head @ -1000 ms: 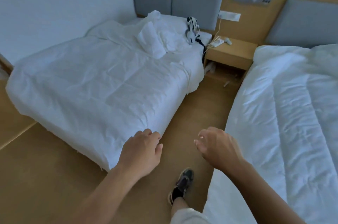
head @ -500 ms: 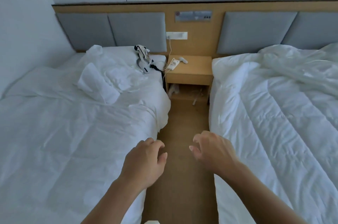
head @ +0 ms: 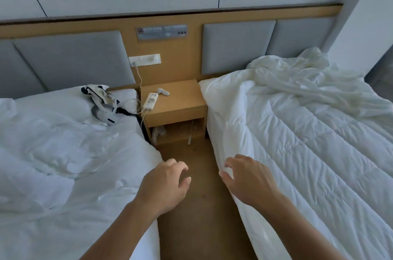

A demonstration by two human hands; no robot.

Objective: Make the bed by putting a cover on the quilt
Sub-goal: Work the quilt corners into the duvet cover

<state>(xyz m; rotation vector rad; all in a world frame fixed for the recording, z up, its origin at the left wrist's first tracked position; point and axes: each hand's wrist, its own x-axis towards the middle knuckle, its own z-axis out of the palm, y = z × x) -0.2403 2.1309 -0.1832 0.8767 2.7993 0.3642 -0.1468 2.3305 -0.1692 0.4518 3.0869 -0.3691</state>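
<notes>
My left hand [head: 163, 187] and right hand [head: 251, 181] held nothing, fingers [head: 179, 167] loosely curled. The quilt [head: 308, 153] looked soft, bulky and light, and I judged it best gripped along the bed's [head: 214, 111] aisle-side edge.

1. Left hand [head: 164, 185]: extended forward, palm down, fingers loosely curled, holding nothing.
2. Right hand [head: 251, 179]: extended forward, palm down, fingers loosely curled and slightly spread, holding nothing.
3. Both forearms: bare, entering from the lower frame edge.
</notes>
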